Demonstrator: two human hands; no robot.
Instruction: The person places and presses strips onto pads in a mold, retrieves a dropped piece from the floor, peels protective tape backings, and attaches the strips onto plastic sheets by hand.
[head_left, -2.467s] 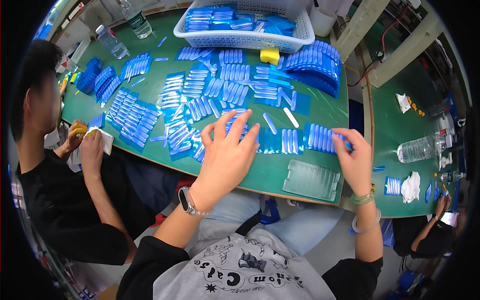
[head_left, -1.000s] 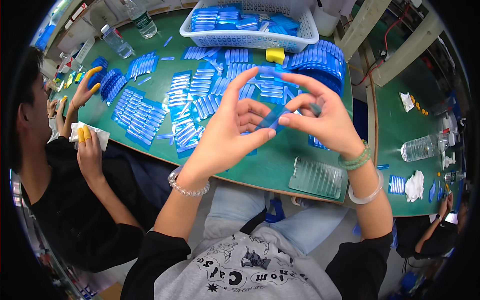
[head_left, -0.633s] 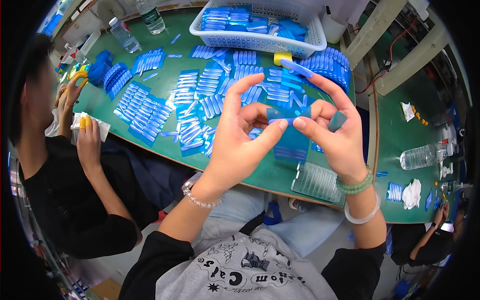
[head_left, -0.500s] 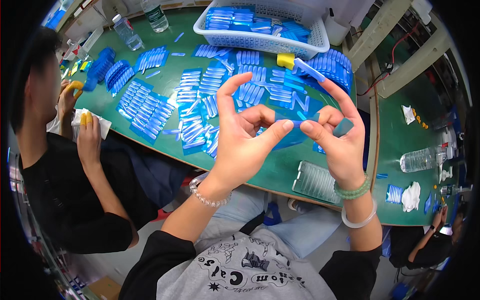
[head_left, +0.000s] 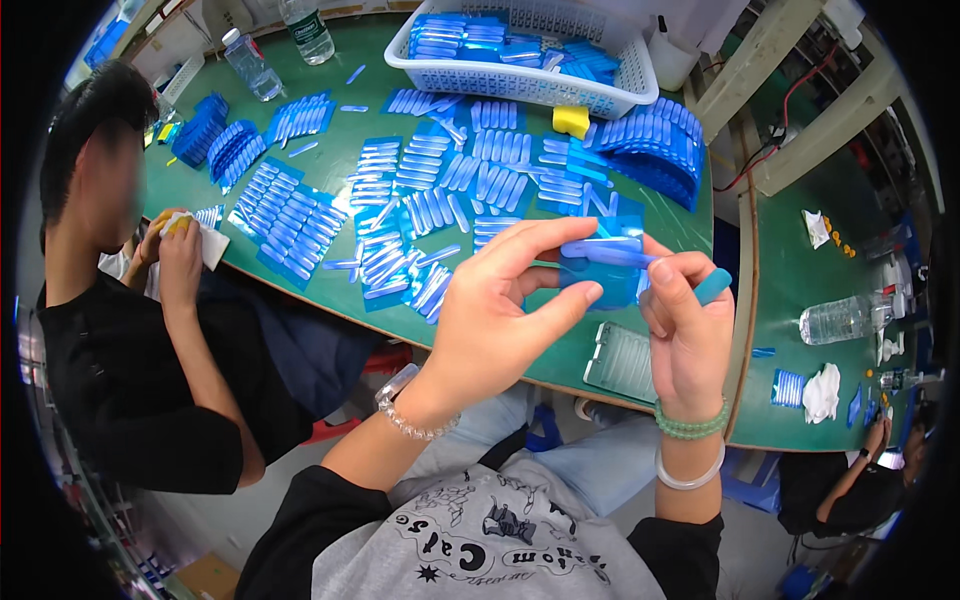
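Blue film sheet [head_left: 598, 283] up in the air between the two hands, above the near right part of the green table [head_left: 350, 138]; a blue strip [head_left: 604, 250] lies across its upper part. Film looks thin, light and limp, likely slick and quick to crease; strip seems stiffer, also very light. Best hold, I judge: film by its bare margins, strip by its ends, lightly. Right hand [head_left: 686, 315]: thumb and forefinger pinched on the strip's right end; a teal tab [head_left: 713, 287] juts from between its fingers, rightward. Left hand [head_left: 505, 300]: thumb and forefinger spread wide at the film's left side; whether its other fingers grip from behind, cannot tell. Just nearer, below the hands: clear ribbed tray [head_left: 625, 356]. Farther and left: many strip-bearing sheets [head_left: 290, 218] spread flat. Far right: yellow block [head_left: 571, 122] beside a curved stack of blue sheets [head_left: 655, 145]; beyond, white basket [head_left: 515, 82], loaded with more. Left: co-worker's hand [head_left: 181, 258] at a white cloth [head_left: 213, 245].
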